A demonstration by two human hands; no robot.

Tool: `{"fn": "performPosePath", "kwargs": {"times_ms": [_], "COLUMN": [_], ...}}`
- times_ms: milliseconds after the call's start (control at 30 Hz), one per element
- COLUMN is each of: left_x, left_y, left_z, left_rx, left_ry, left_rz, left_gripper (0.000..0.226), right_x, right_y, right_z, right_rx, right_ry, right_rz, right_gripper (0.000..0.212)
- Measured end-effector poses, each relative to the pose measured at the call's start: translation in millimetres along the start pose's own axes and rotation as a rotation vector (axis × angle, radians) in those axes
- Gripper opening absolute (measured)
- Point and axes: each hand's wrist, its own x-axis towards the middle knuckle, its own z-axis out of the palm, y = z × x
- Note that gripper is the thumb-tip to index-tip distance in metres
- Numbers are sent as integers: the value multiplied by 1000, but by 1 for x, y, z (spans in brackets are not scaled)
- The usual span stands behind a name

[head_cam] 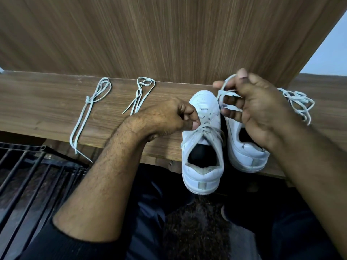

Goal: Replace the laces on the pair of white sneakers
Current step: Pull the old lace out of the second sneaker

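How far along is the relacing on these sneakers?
Done: a loose lace bundle lies right of the shoes, so the right sneaker may be unlaced, though the right hand hides its eyelets. In hand: the left hand pinches the lacing of the left sneaker; the right hand holds a lace end. Left: two laces lie unused on the wooden shelf.

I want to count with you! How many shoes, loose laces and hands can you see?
Shoes: 2, left sneaker and right sneaker
Loose laces: 3
Hands: 2, left hand and right hand
Total: 7
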Motion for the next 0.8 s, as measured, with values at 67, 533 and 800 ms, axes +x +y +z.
{"fn": "performPosePath", "kwargs": {"times_ms": [67,533,800], "left_x": [0,1,5], "left_y": [0,7,16], "left_z": [0,11,18], "left_rx": [-4,-19,-379], "left_ry": [-19,-12,1], "left_rz": [4,-42,-104], "left_gripper": [9,10,29], "right_x": [0,-2,-7], "right_y": [-7,12,27], "right_z": [-2,-8,5], "right_rx": [314,-1164,-1161], "right_ry": [123,49,-227], "right_rz": [100,-454,-250], "right_gripper": [29,19,11]}}
